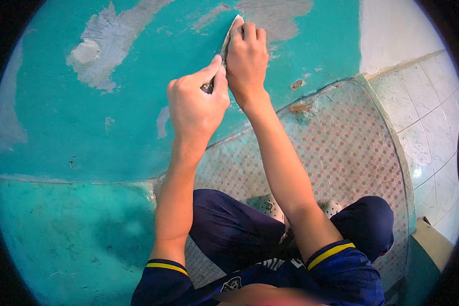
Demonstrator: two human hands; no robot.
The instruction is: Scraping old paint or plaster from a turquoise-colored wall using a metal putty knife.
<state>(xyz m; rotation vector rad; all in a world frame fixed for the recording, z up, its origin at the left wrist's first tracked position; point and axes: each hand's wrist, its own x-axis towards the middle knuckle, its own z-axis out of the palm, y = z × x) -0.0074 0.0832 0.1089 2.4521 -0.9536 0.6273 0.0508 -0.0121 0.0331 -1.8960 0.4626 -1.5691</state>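
Nearest, the person's two forearms reach up from dark blue sleeves with yellow bands, above bent knees in navy trousers (229,224). The left forearm rises nearly straight; the right slants up and leftward across the dotted floor covering (347,137). The left hand (196,104) is curled in a fist around the dark handle (207,88) of a scraper (225,47), its thumb pointing toward the blade. The scraper's blade extends beyond that fist, along the left side of the right hand (247,56), whose bent fingers grip it near its pale far end. Both hands are over the teal surface (148,107), near a grey patch (283,18) at the top.
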